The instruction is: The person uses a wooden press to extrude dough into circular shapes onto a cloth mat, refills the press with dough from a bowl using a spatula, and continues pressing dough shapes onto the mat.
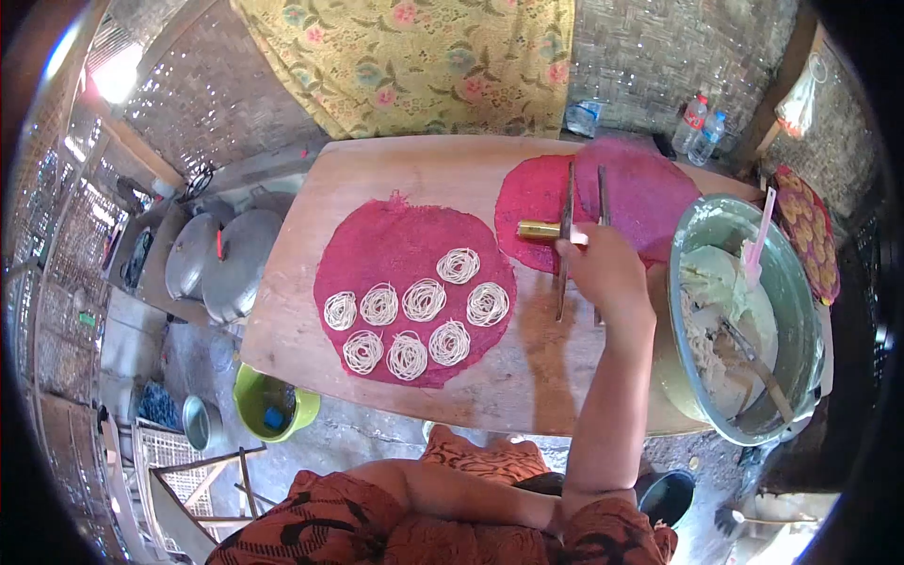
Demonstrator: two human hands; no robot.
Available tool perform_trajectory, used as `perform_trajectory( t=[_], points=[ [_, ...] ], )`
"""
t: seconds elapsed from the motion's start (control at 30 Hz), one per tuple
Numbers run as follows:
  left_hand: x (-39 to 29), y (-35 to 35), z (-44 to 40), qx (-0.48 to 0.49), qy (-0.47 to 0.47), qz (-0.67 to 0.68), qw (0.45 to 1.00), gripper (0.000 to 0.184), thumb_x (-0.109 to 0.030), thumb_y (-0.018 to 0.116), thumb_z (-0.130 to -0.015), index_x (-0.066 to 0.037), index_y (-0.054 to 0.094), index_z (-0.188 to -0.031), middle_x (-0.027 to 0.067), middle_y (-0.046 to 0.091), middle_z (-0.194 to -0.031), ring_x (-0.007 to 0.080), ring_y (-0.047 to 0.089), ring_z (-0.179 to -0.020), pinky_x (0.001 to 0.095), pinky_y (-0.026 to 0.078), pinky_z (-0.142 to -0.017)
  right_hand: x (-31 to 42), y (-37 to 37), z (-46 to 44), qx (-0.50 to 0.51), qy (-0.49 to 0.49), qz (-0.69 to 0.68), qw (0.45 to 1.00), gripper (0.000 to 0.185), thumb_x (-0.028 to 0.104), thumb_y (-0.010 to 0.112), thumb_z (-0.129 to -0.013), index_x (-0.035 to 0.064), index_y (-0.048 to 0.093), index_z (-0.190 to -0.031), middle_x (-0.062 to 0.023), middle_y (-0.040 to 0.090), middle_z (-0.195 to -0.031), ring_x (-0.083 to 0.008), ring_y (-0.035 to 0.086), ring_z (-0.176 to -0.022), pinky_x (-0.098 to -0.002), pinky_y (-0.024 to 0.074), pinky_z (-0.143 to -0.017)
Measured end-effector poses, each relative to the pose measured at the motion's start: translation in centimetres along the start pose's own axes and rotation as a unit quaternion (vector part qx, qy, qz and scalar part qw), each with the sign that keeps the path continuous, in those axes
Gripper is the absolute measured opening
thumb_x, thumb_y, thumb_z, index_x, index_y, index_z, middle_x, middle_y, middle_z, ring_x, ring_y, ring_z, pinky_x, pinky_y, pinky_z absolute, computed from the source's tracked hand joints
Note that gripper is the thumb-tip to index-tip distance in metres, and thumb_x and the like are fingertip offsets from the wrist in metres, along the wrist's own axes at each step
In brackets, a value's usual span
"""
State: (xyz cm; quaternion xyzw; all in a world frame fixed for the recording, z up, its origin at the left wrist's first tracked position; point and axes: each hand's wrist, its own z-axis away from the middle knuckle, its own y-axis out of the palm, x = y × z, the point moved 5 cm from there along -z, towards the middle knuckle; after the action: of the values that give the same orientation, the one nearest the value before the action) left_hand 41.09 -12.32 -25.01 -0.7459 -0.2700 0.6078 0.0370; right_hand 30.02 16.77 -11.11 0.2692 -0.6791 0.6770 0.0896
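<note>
Glossy, brass-like metal is shown by the cylinder [539,231], smooth wood by the table [424,165], and a rough, matt surface by the left red mat [386,240]. Printed cloth is seen in the curtain [424,66], clear plastic in the blue-capped bottle [705,140].

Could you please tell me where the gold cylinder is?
In the head view, the gold cylinder is slightly right of centre, at the right hand, to the right of the noodle coils.

We've got a wooden bench [443,174] here with a round pink mat [405,235] on it. Further right we see more pink matting [650,212], then a big green tub [802,311].
</note>
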Motion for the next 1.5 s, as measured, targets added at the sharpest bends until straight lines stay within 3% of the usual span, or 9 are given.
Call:
perform_trajectory(
  t=[0.37, 0.43, 0.5, 0.57, 0.67, 0.8, 1.1, 1.3, 1.5],
  points=[
    [-12.1, -18.0, 8.1, -0.249, -0.077, -0.279, 0.924, 0.007, -0.005, 0.052, -0.082, -0.004, 0.059, -0.079, 0.0123, 0.061, -0.086, 0.0251, 0.058, -0.082, 0.0344, 0.047, -0.072, 18.4, -6.0, 11.1, -0.118, -0.165, 0.006, 0.979, 0.016, 0.020, 0.060, -0.088, 0.0045, 0.061, -0.091, -0.0114, 0.060, -0.078, -0.0306, 0.063, -0.071, -0.0413, 0.0510, -0.063],
    [-17.5, -24.5, 11.4, -0.402, -0.220, -0.433, 0.777, 0.012, -0.003, 0.051, -0.082, -0.004, 0.059, -0.073, 0.0115, 0.061, -0.082, 0.0241, 0.059, -0.078, 0.0334, 0.047, -0.069, 20.7, -5.5, 12.8, -0.116, -0.202, 0.001, 0.972, 0.013, 0.018, 0.061, -0.086, 0.0051, 0.061, -0.089, -0.0098, 0.058, -0.075, -0.0281, 0.061, -0.066, -0.0393, 0.0500, -0.060],
    [-22.1, -27.7, 15.3, -0.523, -0.445, -0.521, 0.506, 0.017, -0.001, 0.050, -0.081, -0.004, 0.060, -0.068, 0.0106, 0.062, -0.077, 0.0230, 0.061, -0.073, 0.0324, 0.048, -0.065, 22.2, -5.0, 14.1, -0.136, -0.213, -0.013, 0.967, 0.012, 0.017, 0.061, -0.082, 0.0053, 0.061, -0.085, -0.0096, 0.058, -0.073, -0.0269, 0.061, -0.064, -0.0386, 0.0496, -0.059],
    [-23.1, -27.7, 14.0, -0.261, -0.486, -0.716, 0.429, 0.020, -0.004, 0.052, -0.079, -0.005, 0.059, -0.060, 0.0074, 0.058, -0.068, 0.0240, 0.058, -0.069, 0.0329, 0.047, -0.063, 23.5, -4.5, 15.1, -0.153, -0.217, -0.026, 0.964, 0.011, 0.016, 0.061, -0.079, 0.0054, 0.061, -0.081, -0.0094, 0.058, -0.071, -0.0257, 0.060, -0.062, -0.0379, 0.0491, -0.058],
    [-21.3, -26.1, 20.3, -0.191, -0.287, -0.513, 0.786, 0.019, -0.007, 0.054, -0.079, -0.006, 0.060, -0.061, 0.0061, 0.059, -0.069, 0.0231, 0.058, -0.072, 0.0340, 0.046, -0.066, 25.0, -4.2, 16.3, -0.179, -0.213, -0.049, 0.959, 0.010, 0.015, 0.061, -0.074, 0.0055, 0.061, -0.076, -0.0091, 0.058, -0.068, -0.0240, 0.060, -0.059, -0.0368, 0.0484, -0.057],
    [-16.5, -20.4, 23.3, -0.049, -0.137, -0.293, 0.945, 0.018, -0.011, 0.057, -0.079, -0.008, 0.061, -0.062, 0.0043, 0.059, -0.071, 0.0219, 0.057, -0.076, 0.0356, 0.044, -0.071, 25.8, -2.7, 17.0, -0.199, -0.185, -0.110, 0.956, 0.009, 0.013, 0.061, -0.070, 0.0049, 0.058, -0.069, -0.0091, 0.056, -0.064, -0.0231, 0.059, -0.055, -0.0363, 0.0485, -0.054],
    [-11.3, -8.3, 18.6, 0.129, 0.073, -0.160, 0.976, 0.017, -0.020, 0.062, -0.079, -0.011, 0.063, -0.064, 0.0004, 0.061, -0.075, 0.0193, 0.056, -0.084, 0.0391, 0.040, -0.080, 26.5, 3.0, 18.8, 0.032, -0.123, -0.415, 0.901, 0.017, 0.011, 0.070, -0.083, 0.0036, 0.067, -0.098, -0.0095, 0.066, -0.085, -0.0270, 0.067, -0.074, -0.0355, 0.0537, -0.062],
    [-9.8, -5.3, 16.2, 0.168, 0.096, -0.163, 0.968, 0.018, -0.026, 0.066, -0.079, -0.013, 0.064, -0.066, -0.0022, 0.062, -0.078, 0.0176, 0.055, -0.089, 0.0414, 0.038, -0.086, 25.6, 6.7, 22.3, -0.005, -0.225, -0.498, 0.837, 0.025, 0.009, 0.071, -0.084, 0.0042, 0.068, -0.108, -0.0118, 0.067, -0.093, -0.0272, 0.067, -0.085, -0.0355, 0.0540, -0.073],
    [-10.1, -6.4, 17.3, 0.134, 0.114, -0.154, 0.972, 0.016, -0.036, 0.075, -0.064, -0.022, 0.070, -0.070, -0.0073, 0.063, -0.076, 0.0159, 0.055, -0.091, 0.0436, 0.034, -0.088, 17.7, 8.1, 33.2, 0.146, -0.060, -0.529, 0.834, 0.033, 0.011, 0.067, -0.088, 0.0030, 0.062, -0.120, -0.0142, 0.061, -0.114, -0.0299, 0.056, -0.113, -0.0394, 0.0443, -0.097]
  ],
)
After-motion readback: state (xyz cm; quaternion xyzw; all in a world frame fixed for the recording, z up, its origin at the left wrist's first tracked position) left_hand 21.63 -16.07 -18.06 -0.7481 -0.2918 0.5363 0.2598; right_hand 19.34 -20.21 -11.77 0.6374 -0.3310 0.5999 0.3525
